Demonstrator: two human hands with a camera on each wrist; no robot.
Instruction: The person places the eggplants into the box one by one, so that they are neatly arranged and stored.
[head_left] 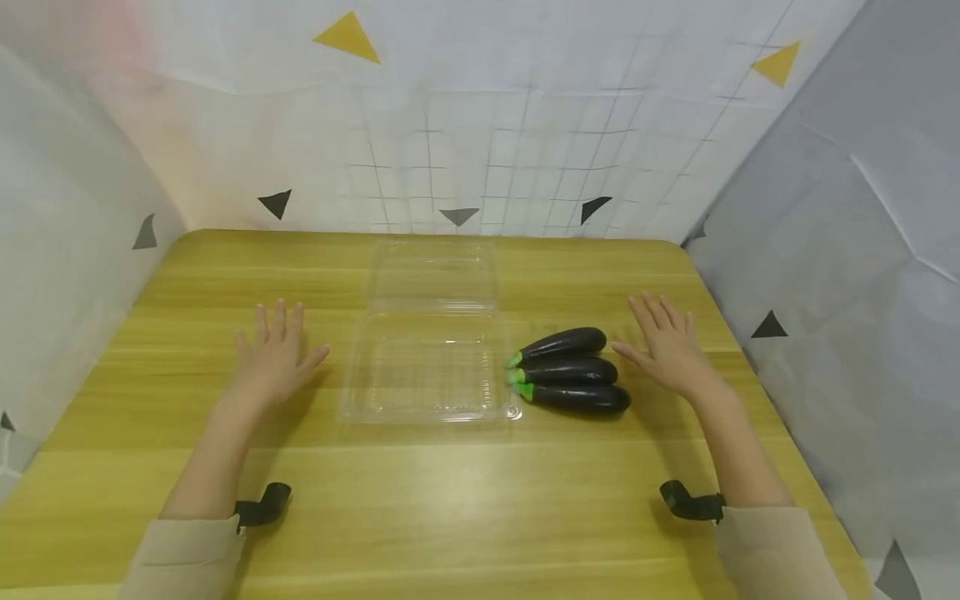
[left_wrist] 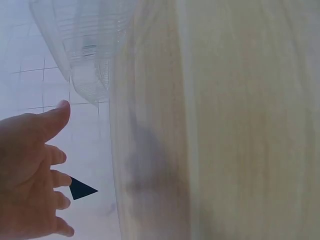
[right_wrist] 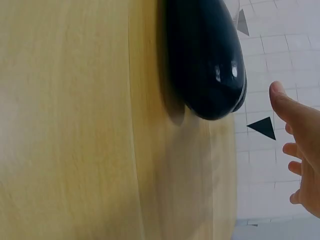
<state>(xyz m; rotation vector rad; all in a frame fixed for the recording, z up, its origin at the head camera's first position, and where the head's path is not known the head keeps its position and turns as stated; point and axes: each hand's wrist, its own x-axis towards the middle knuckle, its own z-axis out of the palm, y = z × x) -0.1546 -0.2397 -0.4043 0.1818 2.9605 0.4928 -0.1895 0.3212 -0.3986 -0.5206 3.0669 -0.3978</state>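
Observation:
Three dark purple eggplants lie side by side on the table, their green stems pointing left: a back eggplant (head_left: 566,343), a middle eggplant (head_left: 570,371) and a front eggplant (head_left: 581,398). Left of them a clear plastic clamshell box (head_left: 435,421) stands with its lid (head_left: 433,275) folded back, the stem ends right at its right rim. My left hand (head_left: 272,362), fingers spread, is to the left of the box and holds nothing. To the right of the eggplants, my right hand (head_left: 667,350) also has its fingers spread, with nothing held. The right wrist view shows an eggplant (right_wrist: 207,60) close by.
The wooden table (head_left: 465,500) has a rounded back edge against a white wall (head_left: 465,117) with grid lines and coloured triangles. Grey-white sheets rise on both sides. A black wrist mount (head_left: 264,504) sits on the left forearm, another mount (head_left: 692,502) on the right.

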